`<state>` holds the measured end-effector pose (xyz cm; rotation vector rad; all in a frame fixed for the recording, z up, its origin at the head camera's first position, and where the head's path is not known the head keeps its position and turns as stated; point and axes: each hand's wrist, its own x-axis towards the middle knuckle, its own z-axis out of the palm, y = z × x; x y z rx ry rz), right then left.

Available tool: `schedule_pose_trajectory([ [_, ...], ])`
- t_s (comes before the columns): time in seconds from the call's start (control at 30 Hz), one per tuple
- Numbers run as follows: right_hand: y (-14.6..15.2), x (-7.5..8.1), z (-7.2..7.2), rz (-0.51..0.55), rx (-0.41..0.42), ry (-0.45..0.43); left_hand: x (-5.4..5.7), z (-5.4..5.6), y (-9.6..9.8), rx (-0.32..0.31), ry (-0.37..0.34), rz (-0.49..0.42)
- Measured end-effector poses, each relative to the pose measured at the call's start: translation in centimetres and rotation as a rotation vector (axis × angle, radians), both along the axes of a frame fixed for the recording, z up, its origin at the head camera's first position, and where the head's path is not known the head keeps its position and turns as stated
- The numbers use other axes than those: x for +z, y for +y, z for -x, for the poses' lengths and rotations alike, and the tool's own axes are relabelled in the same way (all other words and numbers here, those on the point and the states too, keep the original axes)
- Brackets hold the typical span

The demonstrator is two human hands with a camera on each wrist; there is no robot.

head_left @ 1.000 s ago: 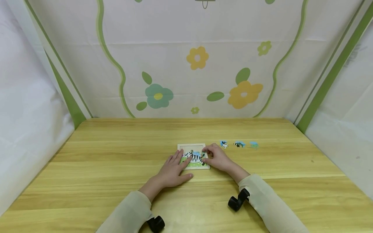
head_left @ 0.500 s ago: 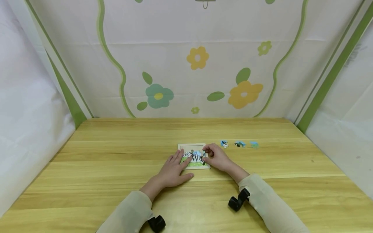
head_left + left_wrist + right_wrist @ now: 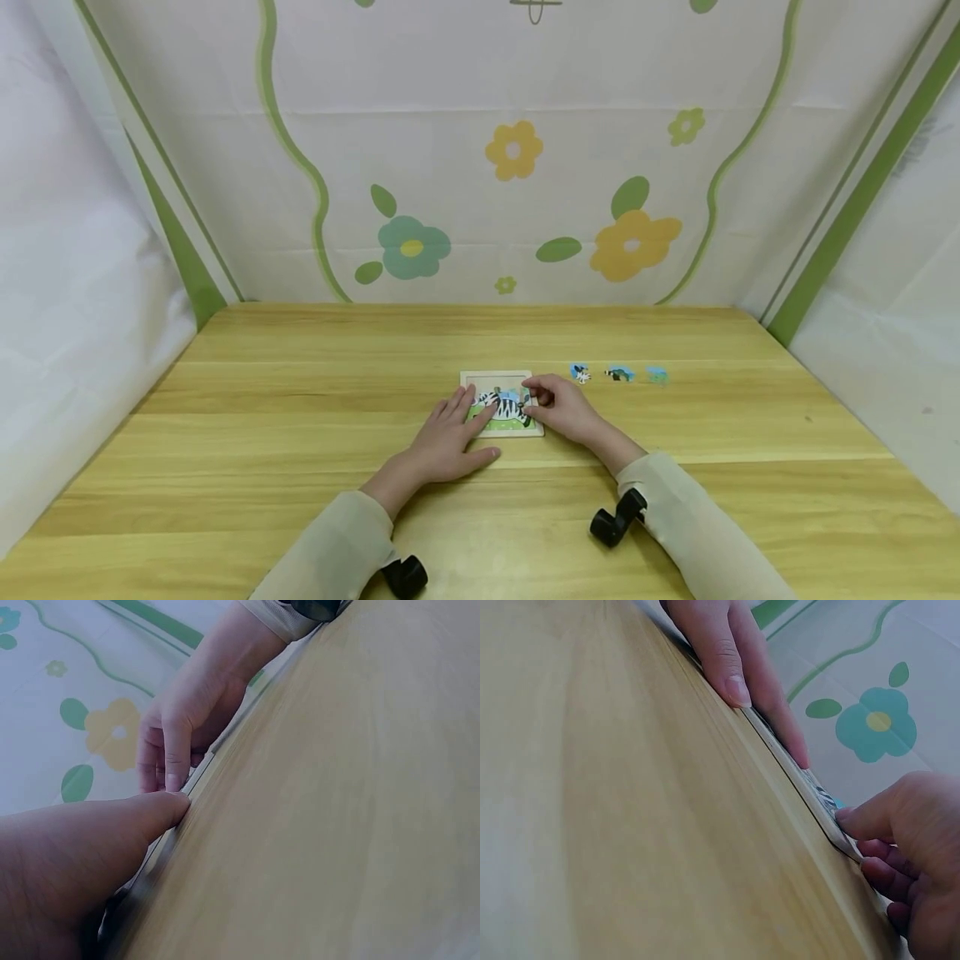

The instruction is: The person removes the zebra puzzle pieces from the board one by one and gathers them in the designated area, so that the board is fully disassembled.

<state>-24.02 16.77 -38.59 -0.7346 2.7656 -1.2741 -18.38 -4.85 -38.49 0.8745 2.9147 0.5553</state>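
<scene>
A small zebra jigsaw puzzle (image 3: 502,408) lies in its pale wooden frame tray (image 3: 495,375) near the middle of the table. My left hand (image 3: 444,442) rests across its left side with fingers extended, the index fingertip on the zebra's body. At the right edge, my right hand (image 3: 566,408) holds a puzzle piece (image 3: 526,397) between thumb and index finger; the fingers partly hide it. In the right wrist view the right thumb (image 3: 866,817) touches the puzzle's top near the tray corner, other fingers curled beside it. The tray's upper part shows bare backing.
Three loose puzzle pieces lie in a row beyond the right hand: a zebra-striped one (image 3: 581,372), a blue and dark one (image 3: 619,373) and a blue-green one (image 3: 657,375). Behind the wooden table (image 3: 300,350) hangs a flowered white cloth (image 3: 450,167).
Both hands stay in nearly the same place on the puzzle. The piece at the right edge shifts slightly under the right fingers. The head view has turned a little.
</scene>
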Motion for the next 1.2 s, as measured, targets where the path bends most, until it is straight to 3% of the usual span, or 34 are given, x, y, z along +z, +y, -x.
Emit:
schedule_pose_trajectory([
  [0.43, 0.4, -0.2, 0.2, -0.004, 0.007, 0.026, -0.2, 0.2, 0.1, -0.004, 0.016, 0.013],
  [0.73, 0.9, 0.1, 0.6, 0.071, -0.032, -0.073, -0.5, 0.3, 0.3, -0.003, 0.019, 0.011],
  [1.2, 3.6, 4.1, 1.2, 0.220, -0.014, -0.163, -0.7, 0.3, 0.4, 0.001, 0.014, -0.014],
])
